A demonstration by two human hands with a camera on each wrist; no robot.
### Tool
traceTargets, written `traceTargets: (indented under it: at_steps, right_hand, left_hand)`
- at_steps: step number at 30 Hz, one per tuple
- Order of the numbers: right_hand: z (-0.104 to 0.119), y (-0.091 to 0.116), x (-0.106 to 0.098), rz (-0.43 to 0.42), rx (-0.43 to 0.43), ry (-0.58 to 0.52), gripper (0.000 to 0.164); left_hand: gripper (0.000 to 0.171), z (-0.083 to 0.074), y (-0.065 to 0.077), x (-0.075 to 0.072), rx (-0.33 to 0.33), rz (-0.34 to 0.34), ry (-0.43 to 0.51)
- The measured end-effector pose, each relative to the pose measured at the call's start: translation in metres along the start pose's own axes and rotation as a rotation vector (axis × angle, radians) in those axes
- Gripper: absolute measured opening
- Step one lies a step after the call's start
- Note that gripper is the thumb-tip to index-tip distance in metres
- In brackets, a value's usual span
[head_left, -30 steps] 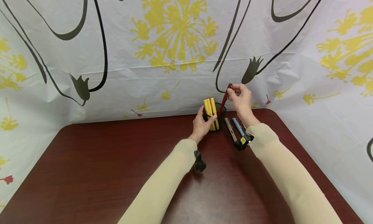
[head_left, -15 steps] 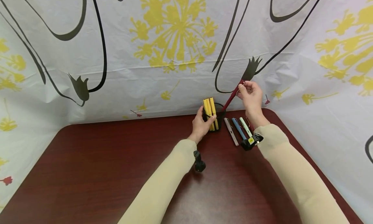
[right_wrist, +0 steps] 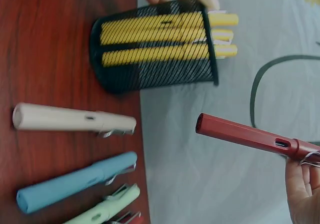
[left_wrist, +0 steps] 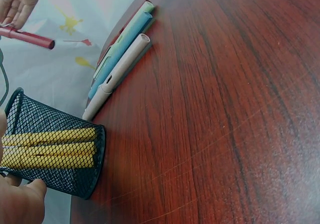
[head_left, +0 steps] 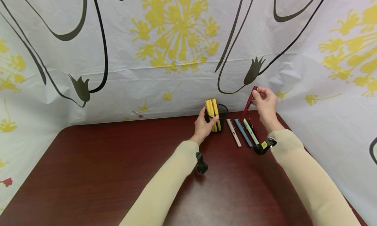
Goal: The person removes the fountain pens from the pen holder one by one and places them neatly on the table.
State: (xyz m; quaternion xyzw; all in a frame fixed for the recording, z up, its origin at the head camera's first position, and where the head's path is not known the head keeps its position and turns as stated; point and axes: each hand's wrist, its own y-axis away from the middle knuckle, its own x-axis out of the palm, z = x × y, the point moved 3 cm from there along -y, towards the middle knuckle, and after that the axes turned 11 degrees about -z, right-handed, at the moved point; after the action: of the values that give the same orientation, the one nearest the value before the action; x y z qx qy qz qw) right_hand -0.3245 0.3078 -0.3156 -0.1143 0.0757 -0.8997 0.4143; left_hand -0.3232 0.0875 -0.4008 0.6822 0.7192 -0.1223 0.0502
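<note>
My left hand (head_left: 203,127) grips a black mesh pen holder (right_wrist: 165,80) from its left side, thumb across the front. Several yellow pens (head_left: 212,108) stand upright in it, bunched toward that hand. My right hand (head_left: 266,105) pinches a dark red pen (head_left: 248,103) near its clip end. The pen hangs in the air to the right of the holder, tilted, its far end pointing down. Below it on the table lie a pale pinkish pen (head_left: 234,133), a blue pen (head_left: 243,132), a light green pen (head_left: 250,131) and another red pen (head_left: 254,127), partly hidden.
The dark red-brown table (head_left: 117,167) has its back edge just behind the holder. A white patterned sheet (head_left: 165,88) hangs behind it and along the right side. Small black cameras are worn on both wrists.
My right hand has drawn the red pen out of the holder and carried it right, over the lying pens. My left hand has stayed on the holder.
</note>
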Motion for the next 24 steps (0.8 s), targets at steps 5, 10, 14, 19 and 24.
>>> traceTargets:
  at_steps: [5,10,14,19,24]
  right_hand:
    - [-0.008,-0.005,-0.011,0.005,-0.053,0.159,0.01]
    - [-0.018,-0.01,-0.023,0.02,-0.115,0.372,0.021]
    - [-0.024,-0.013,-0.03,0.044,-0.149,0.525,0.027]
    - [-0.029,-0.014,-0.037,0.094,-0.184,0.637,0.032]
    - [-0.035,-0.015,-0.043,0.152,-0.238,0.72,0.03]
  left_hand:
    - [0.072,0.001,0.0,0.0,0.0,0.008,0.02]
    - [0.072,0.001,0.0,0.001,0.003,0.007,0.029]
    - [0.073,0.002,0.0,0.0,0.005,0.005,0.014]
    - [0.073,0.001,-0.001,0.0,0.001,0.009,0.01]
    - [0.072,0.001,-0.001,0.0,-0.003,0.011,0.001]
